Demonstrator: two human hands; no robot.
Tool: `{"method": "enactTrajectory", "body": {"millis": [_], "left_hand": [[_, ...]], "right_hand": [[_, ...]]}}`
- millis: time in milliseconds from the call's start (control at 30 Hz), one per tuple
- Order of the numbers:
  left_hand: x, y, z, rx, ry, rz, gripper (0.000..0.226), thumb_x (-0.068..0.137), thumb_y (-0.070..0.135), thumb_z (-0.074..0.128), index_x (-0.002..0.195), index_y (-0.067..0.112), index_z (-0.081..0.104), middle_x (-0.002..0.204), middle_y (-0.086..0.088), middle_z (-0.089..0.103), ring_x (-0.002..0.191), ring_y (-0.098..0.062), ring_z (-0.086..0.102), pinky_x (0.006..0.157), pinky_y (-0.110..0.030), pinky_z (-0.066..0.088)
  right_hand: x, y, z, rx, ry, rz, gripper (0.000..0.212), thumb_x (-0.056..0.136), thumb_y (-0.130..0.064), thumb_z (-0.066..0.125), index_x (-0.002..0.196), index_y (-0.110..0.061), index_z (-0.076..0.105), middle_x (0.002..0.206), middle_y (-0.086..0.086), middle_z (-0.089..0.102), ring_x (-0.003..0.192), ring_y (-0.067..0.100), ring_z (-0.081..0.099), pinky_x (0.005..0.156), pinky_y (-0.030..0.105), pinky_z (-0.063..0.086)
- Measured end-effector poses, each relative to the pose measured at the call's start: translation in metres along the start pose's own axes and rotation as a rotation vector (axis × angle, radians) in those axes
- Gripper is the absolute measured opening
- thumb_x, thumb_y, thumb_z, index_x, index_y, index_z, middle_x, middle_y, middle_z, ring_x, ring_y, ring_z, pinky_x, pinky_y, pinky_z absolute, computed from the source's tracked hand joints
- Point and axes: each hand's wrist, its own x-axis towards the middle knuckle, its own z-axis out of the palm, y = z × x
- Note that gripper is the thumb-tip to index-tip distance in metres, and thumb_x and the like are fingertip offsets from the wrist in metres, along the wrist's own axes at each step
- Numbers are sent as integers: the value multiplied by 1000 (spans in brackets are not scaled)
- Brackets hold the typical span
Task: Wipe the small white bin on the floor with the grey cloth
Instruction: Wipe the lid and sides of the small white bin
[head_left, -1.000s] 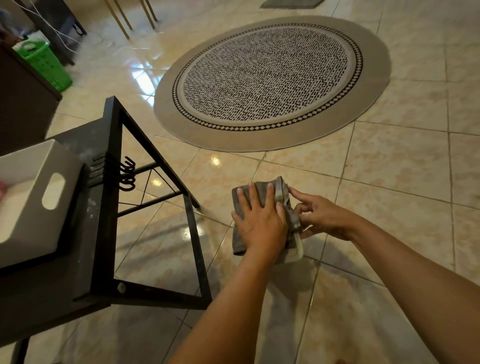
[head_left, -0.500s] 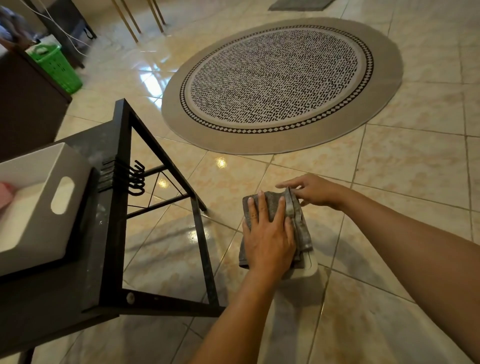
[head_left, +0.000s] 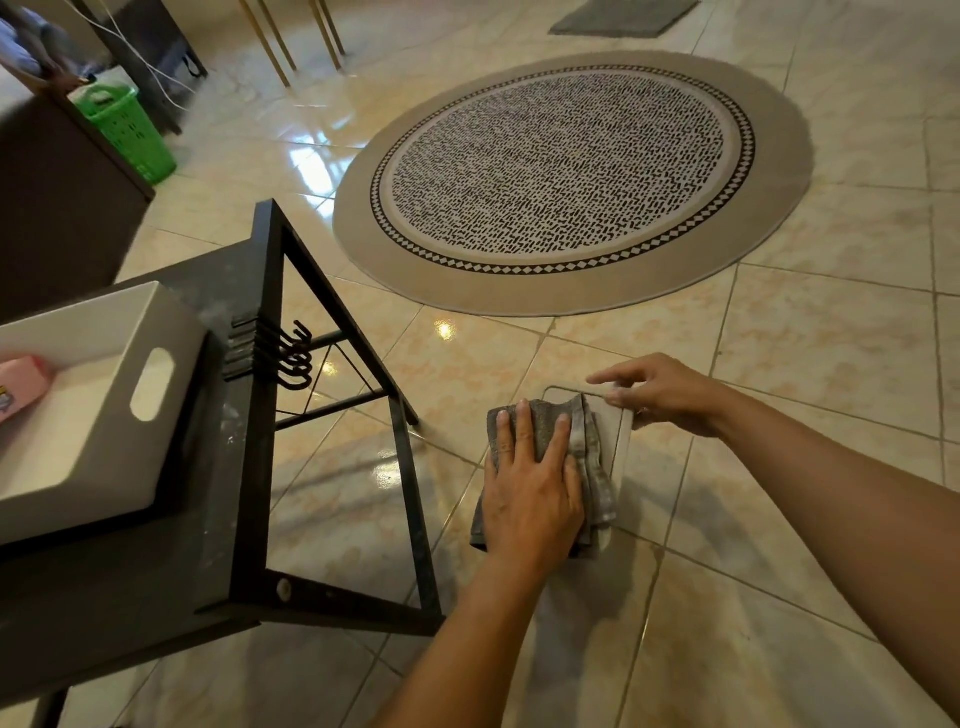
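Observation:
The small white bin (head_left: 619, 435) stands on the tiled floor in front of me, mostly hidden under the folded grey cloth (head_left: 586, 447). My left hand (head_left: 530, 488) lies flat on the cloth, fingers spread, pressing it onto the bin's top. My right hand (head_left: 660, 392) holds the bin's far right rim with its fingertips, steadying it. Only the bin's top right corner and right edge show.
A black metal rack (head_left: 270, 415) with hooks stands at the left, carrying a white tray (head_left: 119, 384) with a pink object (head_left: 21, 384). A round patterned rug (head_left: 571, 176) lies beyond. A green basket (head_left: 130, 130) and dark furniture stand far left.
My left hand has slid the cloth toward the left of the bin's top, exposing its right side. My right hand has shifted to the bin's far right rim.

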Motion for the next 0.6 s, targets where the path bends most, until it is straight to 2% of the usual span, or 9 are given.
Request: {"method": "enactTrajectory", "body": {"millis": [100,200,300,400,600], "left_hand": [[1,7,-1,19,3,-30,60,95,55,-4,153,40,-1,162,-3,-16,146,-26,-23,121,-48,3],[1,14,3,45,1,-40,66,90,55,-11,153,40,-2,162,-3,-16,147,-26,-20,120,-52,2],[4,12,8,88,-1,-33,57,97,51,0,153,40,-4,163,-3,-14,148,-26,-19,119,-52,-2],[7,4,5,82,-15,30,55,99,49,8,153,40,-2,163,-1,-10,148,-23,-17,120,-51,-3],[16,-12,0,73,-21,105,57,98,50,8,154,40,6,164,1,-1,150,-21,-8,120,-52,-1]], "right_hand": [[-16,16,-1,168,108,61,43,97,-8,58,139,-14,56,101,15,57,81,23,58,68,30,59],[-36,28,4,252,122,78,53,98,-7,56,148,-22,44,92,13,51,77,22,58,70,31,62],[-57,33,2,293,-15,112,67,96,-1,57,150,-35,35,91,12,46,70,20,58,71,31,61],[-65,33,-8,283,-196,149,86,91,4,62,150,-47,25,88,13,48,74,25,62,76,39,61],[-59,27,-13,275,-365,193,99,87,14,61,152,-48,18,73,8,51,70,25,66,74,39,61]]}}
